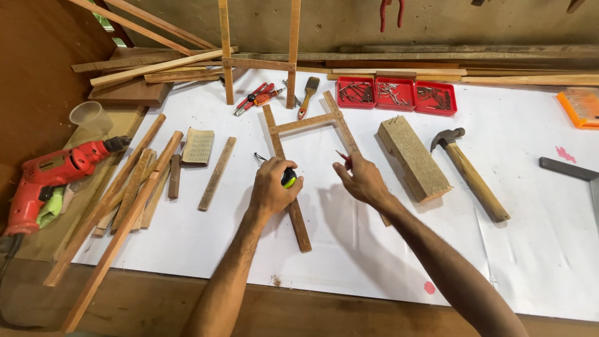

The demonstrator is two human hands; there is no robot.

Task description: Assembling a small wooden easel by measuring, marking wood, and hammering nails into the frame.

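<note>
While the left hand [271,187] has its fingers clamped around a tape measure [288,177] above the left rail of the wooden frame [304,123], the right hand [362,180] pinches a red pencil [343,159] at the right rail. Both sit mid-table on white paper [530,249]. A wood block [413,157] and a hammer [471,171] lie just right; 3 red trays [397,95] sit near the far edge.

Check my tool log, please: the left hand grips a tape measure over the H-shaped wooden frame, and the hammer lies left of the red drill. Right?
Not quite. The head view shows the hammer lying far right of the red drill. The left hand does grip the tape measure over the wooden frame.
</note>
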